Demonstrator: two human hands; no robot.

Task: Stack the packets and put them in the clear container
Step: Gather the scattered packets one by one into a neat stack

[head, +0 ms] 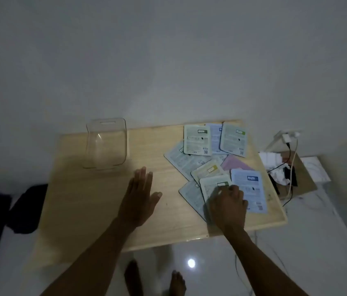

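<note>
— Table (95, 210) first: pale wood, low, set against a white wall, over glossy white floor.

— And at ten o'clock on it?

— Clear container (106, 144), upright, empty-looking, well apart from everything else.

— Packets (198, 139)?

— Scattered loose from one o'clock down to four o'clock, overlapping, not stacked. Three in a row at one o'clock, green, blue, green. Below those, one large pale packet, a yellow-labelled one and a pink one (235, 163). Nearest, at four o'clock, a blue packet (251, 184) beside a green-labelled packet (213, 186), with another pale one tucked under.

— Left hand (139, 199)?

— Near table centre, flat and spread, fingers straight and pointing to twelve o'clock, thumb out to the right, holding nothing. Touching the wood or hovering, cannot tell.

— Right hand (228, 205)?

— At four o'clock, curled, knuckles up, fingertips pressing on the green-labelled packet. Pinching its edge or merely pressing, cannot tell.

— Off the table?

— At three o'clock, cardboard (305, 178) with crumpled white paper and cables on it. At six o'clock, two bare feet on the floor.
</note>
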